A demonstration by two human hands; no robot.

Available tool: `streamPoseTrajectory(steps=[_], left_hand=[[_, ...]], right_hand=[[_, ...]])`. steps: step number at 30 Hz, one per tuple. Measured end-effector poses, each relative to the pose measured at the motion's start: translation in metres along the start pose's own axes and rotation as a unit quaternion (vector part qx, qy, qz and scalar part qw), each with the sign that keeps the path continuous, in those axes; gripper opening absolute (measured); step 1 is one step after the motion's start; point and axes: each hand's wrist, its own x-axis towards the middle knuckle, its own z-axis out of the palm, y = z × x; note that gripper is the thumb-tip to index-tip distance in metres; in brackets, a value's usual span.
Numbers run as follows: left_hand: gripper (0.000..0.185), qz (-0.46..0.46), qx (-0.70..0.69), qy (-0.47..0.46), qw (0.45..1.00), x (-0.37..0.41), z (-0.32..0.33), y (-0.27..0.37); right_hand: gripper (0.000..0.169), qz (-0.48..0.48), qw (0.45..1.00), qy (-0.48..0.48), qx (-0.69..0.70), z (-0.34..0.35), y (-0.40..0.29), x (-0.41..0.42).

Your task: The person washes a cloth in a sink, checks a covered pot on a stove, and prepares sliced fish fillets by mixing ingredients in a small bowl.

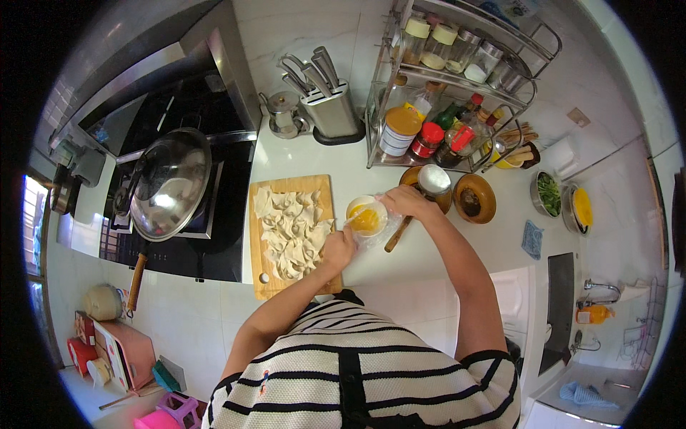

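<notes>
My left hand (341, 248) and my right hand (405, 201) are at either side of a small white bowl (366, 215) that holds something yellow. Clear plastic film (375, 236) lies over and around the bowl, and the fingers of both hands are closed on its edges. To the left, folded dumplings (295, 230) cover much of a wooden cutting board (259, 268). Just right of the bowl, a wooden handle (399, 235) rests on the counter, partly under the film and my right forearm.
A lidded wok (171, 185) sits on the black stove at left. Behind the board stand a knife block (333, 112) and a metal pot (284, 113). A metal rack (455, 75) holds jars and bottles. Brown bowls (475, 198) and a bowl of greens (546, 194) are at right.
</notes>
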Motion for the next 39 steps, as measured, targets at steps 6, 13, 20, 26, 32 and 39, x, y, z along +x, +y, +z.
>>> streamPoseTrajectory(steps=[6,13,20,26,32,39], left_hand=[[0.057,-0.097,-0.066,0.066,0.991,0.027,0.031,-0.043],[0.074,-0.165,-0.062,0.078,0.981,0.037,0.025,-0.023],[0.076,-0.266,-0.102,0.084,0.955,0.046,0.029,-0.017],[0.071,-0.249,-0.077,0.089,0.961,0.039,0.028,0.0],[0.056,-0.223,-0.082,0.1,0.966,0.046,0.038,-0.036],[0.046,-0.294,-0.346,0.032,0.891,0.042,0.023,-0.024]], right_hand=[[0.048,-0.057,0.998,0.031,0.001,0.016,0.013,0.029],[0.047,-0.035,0.997,-0.02,0.06,0.024,0.024,0.054],[0.048,-0.051,0.997,-0.026,0.05,0.035,0.03,0.085],[0.035,-0.031,0.995,-0.055,0.08,0.038,0.042,0.106],[0.034,-0.026,0.995,-0.087,0.041,0.04,0.041,0.122],[0.033,-0.003,0.987,-0.145,0.068,0.024,0.032,0.121]])
